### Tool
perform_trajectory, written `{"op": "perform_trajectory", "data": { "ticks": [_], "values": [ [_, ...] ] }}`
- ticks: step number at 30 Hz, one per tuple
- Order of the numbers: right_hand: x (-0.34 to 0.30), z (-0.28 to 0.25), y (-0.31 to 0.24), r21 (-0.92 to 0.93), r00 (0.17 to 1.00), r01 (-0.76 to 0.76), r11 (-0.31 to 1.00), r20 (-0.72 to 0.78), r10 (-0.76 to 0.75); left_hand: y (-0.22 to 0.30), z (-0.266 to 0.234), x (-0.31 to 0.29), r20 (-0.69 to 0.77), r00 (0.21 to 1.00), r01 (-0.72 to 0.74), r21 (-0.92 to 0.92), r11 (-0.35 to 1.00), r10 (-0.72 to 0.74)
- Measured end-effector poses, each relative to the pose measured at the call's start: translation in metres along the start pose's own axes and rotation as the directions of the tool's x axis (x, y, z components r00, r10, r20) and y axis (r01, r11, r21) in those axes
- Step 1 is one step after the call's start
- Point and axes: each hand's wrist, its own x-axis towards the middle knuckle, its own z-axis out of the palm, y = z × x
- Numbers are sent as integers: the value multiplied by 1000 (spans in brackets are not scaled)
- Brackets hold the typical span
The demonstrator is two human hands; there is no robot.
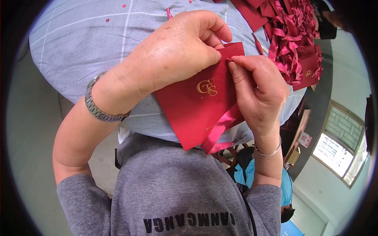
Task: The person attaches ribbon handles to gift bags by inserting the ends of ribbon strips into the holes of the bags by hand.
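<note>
A flat red paper gift bag [185,114] with a gold emblem lies tilted over the table's near edge, close to my body. My left hand [173,51] grips its upper edge, thumb on the front and fingers curled behind. Close beside that thumb, my right hand [262,88] pinches thumb and forefinger together at the bag's upper part. A small dark red bit shows at those fingertips and looks like a ribbon end. The pink-red ribbon [216,135] loops below the bag and passes under my right hand, where it is hidden.
A heap of red ribbons [289,43] and more red bags [252,15] covers the table's far right. The pale blue checked tablecloth [90,35] has small red dots at the far left. A person in a blue top [287,185] is low at the right, near a window [338,145].
</note>
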Motion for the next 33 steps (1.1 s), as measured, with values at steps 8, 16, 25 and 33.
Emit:
{"op": "perform_trajectory", "data": {
  "ticks": [8, 16, 25, 33],
  "values": [
    [11, -5, -7, -220, 985, 164, 962, 95, -146, 2, 8, -5, -126, 973, -178, 125, 976, 193],
    [20, 11, -9, -413, 934, 325, 851, 279, -222, -13, 19, -7, -200, 864, -344, 434, 832, 462],
    [36, 17, -4, -112, 933, -199, 974, 281, 223, -15, 19, -6, -225, 840, -323, 526, 787, 495],
    [37, 5, 4, 178, 929, -321, 930, 250, 273, -5, 17, -6, -158, 769, -433, 584, 687, 619]
  ]
}}
